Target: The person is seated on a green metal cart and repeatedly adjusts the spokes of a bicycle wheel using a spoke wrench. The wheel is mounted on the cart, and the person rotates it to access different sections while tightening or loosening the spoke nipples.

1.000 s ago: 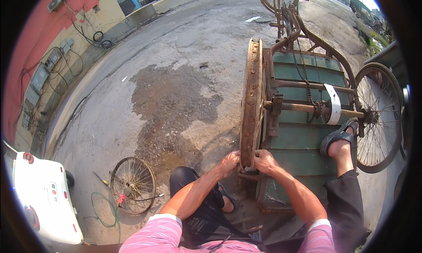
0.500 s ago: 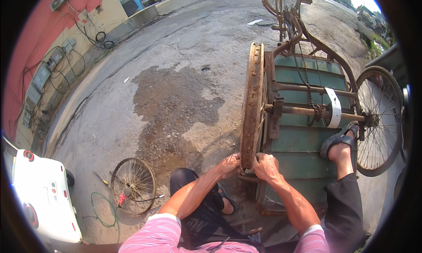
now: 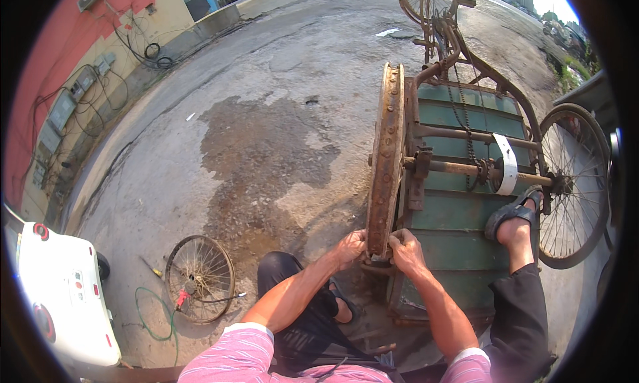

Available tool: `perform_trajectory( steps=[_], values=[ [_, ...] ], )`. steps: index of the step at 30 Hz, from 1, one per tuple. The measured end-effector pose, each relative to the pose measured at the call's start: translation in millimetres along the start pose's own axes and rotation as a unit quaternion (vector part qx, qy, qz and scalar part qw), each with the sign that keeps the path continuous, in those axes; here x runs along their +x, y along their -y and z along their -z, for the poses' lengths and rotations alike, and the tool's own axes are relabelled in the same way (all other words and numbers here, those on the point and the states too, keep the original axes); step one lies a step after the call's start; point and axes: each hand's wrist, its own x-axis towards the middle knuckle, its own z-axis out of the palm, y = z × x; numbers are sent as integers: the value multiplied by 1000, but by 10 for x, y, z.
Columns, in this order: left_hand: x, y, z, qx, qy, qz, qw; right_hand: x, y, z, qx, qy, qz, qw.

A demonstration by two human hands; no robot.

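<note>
A rusty, tyreless wheel rim, lined with bolt-like heads, stands edge-on at the near left of an overturned tricycle cart with a green, ribbed bed. My left hand has its fingers closed on the rim's lower end from the left. My right hand holds the same end from the right, fingertips curled at its edge. What lies under my fingertips is too small to make out. My right foot in a dark sandal rests on the cart bed beside the rusty axle.
A loose spoked wheel lies at lower left with a red tool and a green hose. A white scooter stands at far left, below a wired wall. The cart's other wheel is at right.
The rim's upper end appears slightly farther right, along with a small shift of the whole view. My right hand's fingers have shifted slightly at the rim; both hands stay on it.
</note>
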Motion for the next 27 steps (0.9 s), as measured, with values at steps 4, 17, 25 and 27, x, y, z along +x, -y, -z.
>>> perform_trajectory(
  steps=[4,17,25,27],
  values=[
    [-47,-173,-178,52,-34,6,998,157,-306,54,72,49,-12,996],
    [190,158,78,537,-93,-250,800,188,-235,101,21,-7,26,999],
    [80,-1,71,495,-96,-181,844,215,-183,16,-18,9,23,1000],
    [56,-92,-8,480,-83,-169,856,189,-150,24,-28,-5,30,999]
  ],
)
